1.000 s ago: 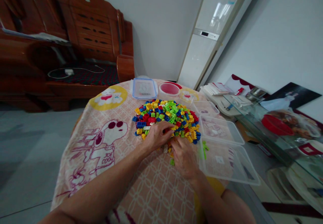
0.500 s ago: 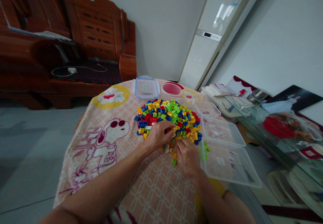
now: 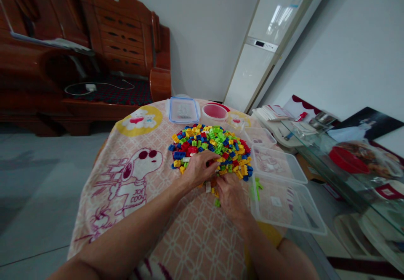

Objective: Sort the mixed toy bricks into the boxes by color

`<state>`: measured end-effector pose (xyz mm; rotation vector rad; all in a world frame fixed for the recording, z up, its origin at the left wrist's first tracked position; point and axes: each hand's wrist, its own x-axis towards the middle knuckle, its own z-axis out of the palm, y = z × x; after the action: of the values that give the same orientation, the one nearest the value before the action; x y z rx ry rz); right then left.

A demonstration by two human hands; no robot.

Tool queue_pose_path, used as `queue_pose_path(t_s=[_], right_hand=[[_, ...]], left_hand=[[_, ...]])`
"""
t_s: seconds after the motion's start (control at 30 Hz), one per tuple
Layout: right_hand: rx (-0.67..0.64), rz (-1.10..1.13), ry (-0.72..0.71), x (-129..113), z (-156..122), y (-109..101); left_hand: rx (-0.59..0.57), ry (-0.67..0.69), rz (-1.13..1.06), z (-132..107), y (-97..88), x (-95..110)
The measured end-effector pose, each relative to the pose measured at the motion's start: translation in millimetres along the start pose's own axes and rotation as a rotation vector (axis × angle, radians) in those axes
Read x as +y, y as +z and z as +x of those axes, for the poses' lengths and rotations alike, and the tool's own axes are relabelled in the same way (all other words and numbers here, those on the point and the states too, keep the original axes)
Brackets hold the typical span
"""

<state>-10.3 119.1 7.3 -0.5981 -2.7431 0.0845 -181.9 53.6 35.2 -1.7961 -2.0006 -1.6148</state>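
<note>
A heap of small toy building bricks (image 3: 217, 139) in red, blue, yellow and green lies on the cloth-covered table. My left hand (image 3: 200, 167) arches over the heap's near side, thumb and fingers curled towards each other beside some yellow bricks. What those fingers hold, if anything, is hidden. Lower and to the right, my right hand (image 3: 232, 193) rests at the near edge of the heap with bent, closed fingers. Its fingertips are by a few loose bricks, among them a white brick (image 3: 208, 187) and a green brick (image 3: 217, 203); their grip is not clear.
Clear plastic bins (image 3: 285, 206) line the table's right side, one beside bright green pieces (image 3: 258, 185). Behind the heap stand a blue-rimmed lidded box (image 3: 183, 110) and a pink round tub (image 3: 214, 112). A glass shelf (image 3: 344, 168) is at right, a wooden bench (image 3: 120, 40) at back left.
My right hand has shifted slightly left, closer to my left hand, and now covers part of the loose yellow bricks. My left hand stays nearly still.
</note>
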Motion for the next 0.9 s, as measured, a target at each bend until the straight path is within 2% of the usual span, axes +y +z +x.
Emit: queue_pose_path(t_s=[0.23,0.4,0.53,0.73,0.9], right_hand=[[-0.059,-0.075,-0.004,-2.4,10.0,-3.4],[-0.032,-0.045,0.014,0.4,5.3,-5.3],[0.067,-0.027,0.05,6.2,1.3,-12.9],[0.334,-0.06,0.111,29.6,0.0,-38.7],[0.375,-0.232,0.215,57.4,-11.6,-59.7]], left_hand=[[-0.003,0.002,-0.013,-0.6,1.7,-0.9],[0.002,0.006,-0.006,-0.3,1.5,-2.2],[-0.002,-0.005,0.01,-0.2,0.4,-2.8],[-0.033,-0.005,0.025,-0.6,0.3,-2.3],[-0.052,0.028,-0.019,-2.0,2.3,-0.7]])
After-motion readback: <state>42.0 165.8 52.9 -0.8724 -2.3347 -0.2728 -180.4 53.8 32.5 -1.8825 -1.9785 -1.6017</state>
